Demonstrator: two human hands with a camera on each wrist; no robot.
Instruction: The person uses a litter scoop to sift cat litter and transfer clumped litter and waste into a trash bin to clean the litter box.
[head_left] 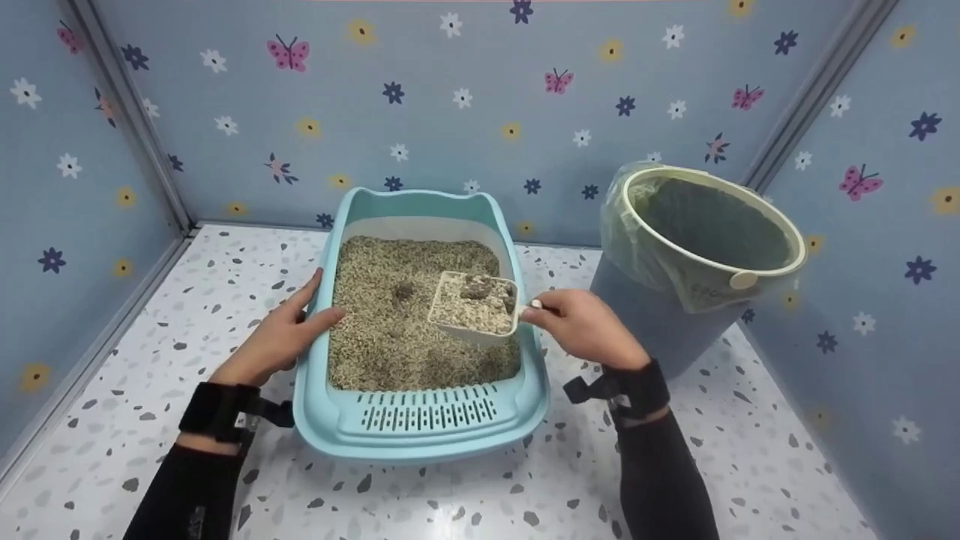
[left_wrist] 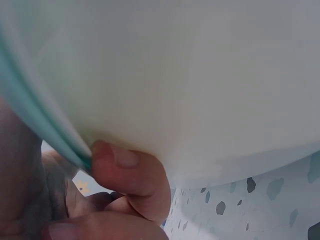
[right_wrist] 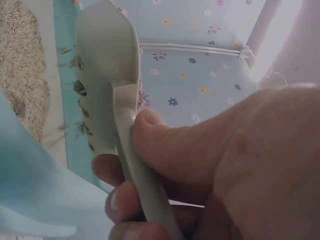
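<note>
Left hand: at the litter box's left edge; thumb over the rim, fingers curled round the outside, gripping it.
Right hand: fingers and thumb closed round the handle of the scoop, thumb lying along it.
Scoop: held over the right part of the box; loaded with pale litter and dark clumps.
Litter box: light blue, on the floor between the two hands; a slotted panel at its near end.
Litter: spread across the box; one dark lump on it, left of the scoop.
Bin: upright to the right of the box, beyond the right hand; a cream ring over a translucent liner.
Surroundings: speckled white floor; blue walls with flowers and butterflies; black bands on both wrists, black sleeves.
</note>
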